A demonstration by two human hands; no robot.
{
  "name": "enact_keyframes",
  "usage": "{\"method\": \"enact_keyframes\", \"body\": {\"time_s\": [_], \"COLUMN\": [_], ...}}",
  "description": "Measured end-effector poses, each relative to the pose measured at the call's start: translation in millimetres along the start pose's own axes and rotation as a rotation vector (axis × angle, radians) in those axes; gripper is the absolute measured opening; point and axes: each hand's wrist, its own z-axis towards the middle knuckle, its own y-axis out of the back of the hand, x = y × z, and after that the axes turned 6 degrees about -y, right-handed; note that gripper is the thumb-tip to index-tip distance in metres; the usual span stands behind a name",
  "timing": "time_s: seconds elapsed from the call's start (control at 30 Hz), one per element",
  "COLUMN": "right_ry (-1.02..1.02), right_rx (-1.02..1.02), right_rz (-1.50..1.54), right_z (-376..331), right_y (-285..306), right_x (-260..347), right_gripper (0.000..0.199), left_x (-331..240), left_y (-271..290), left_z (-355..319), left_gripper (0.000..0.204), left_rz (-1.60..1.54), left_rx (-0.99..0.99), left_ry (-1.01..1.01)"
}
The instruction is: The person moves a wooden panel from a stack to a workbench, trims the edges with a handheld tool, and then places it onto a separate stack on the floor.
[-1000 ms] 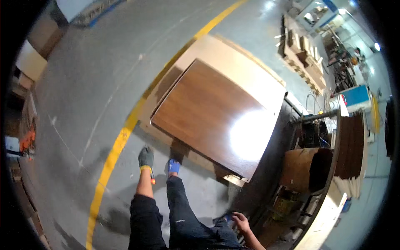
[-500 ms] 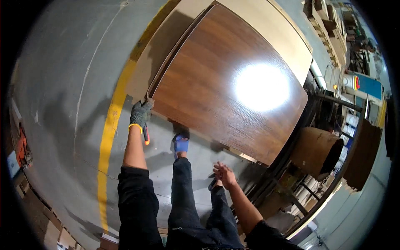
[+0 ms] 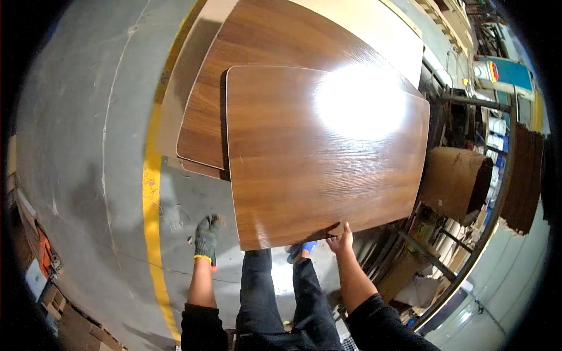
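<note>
A brown wood-grain board (image 3: 281, 175) with rounded corners lies skewed over another brown board (image 3: 202, 128). My bare right hand (image 3: 341, 238) grips its near edge, thumb on top and fingers partly hidden at the rim. Left of the near left corner, my left hand (image 3: 206, 237), in a dark grey glove with a yellow cuff, is apart from the board. Its fingers are curled around a slim tool (image 3: 214, 268); only an orange-red end shows by the cuff, so its exact kind is unclear.
Beneath the boards lies a pale sheet (image 3: 374, 26). A yellow line (image 3: 151, 199) runs along the grey floor at left. To the right stand a metal rack (image 3: 477, 105), a large cardboard box (image 3: 453, 181) and white buckets (image 3: 496, 126). My legs are below the board.
The top board has slid toward me and turned, uncovering the board below. My right hand has come onto its near edge; my left hand has left the corner and moved nearer me.
</note>
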Motion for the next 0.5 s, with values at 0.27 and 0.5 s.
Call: {"method": "enact_keyframes", "body": {"time_s": [0.27, 0.5], "right_ry": [-0.024, 0.157], "right_rx": [0.169, 0.491], "right_rz": [-0.211, -0.365], "right_z": [18, -116], "right_y": [44, 87], "right_x": [7, 54], "right_gripper": [0.054, 0.059], "left_x": [-134, -179], "left_y": [-59, -61], "left_z": [45, -29], "left_gripper": [0.037, 0.06], "left_rz": [0.661, 0.118], "left_rx": [-0.216, -0.181], "left_ry": [-0.183, -0.252]}}
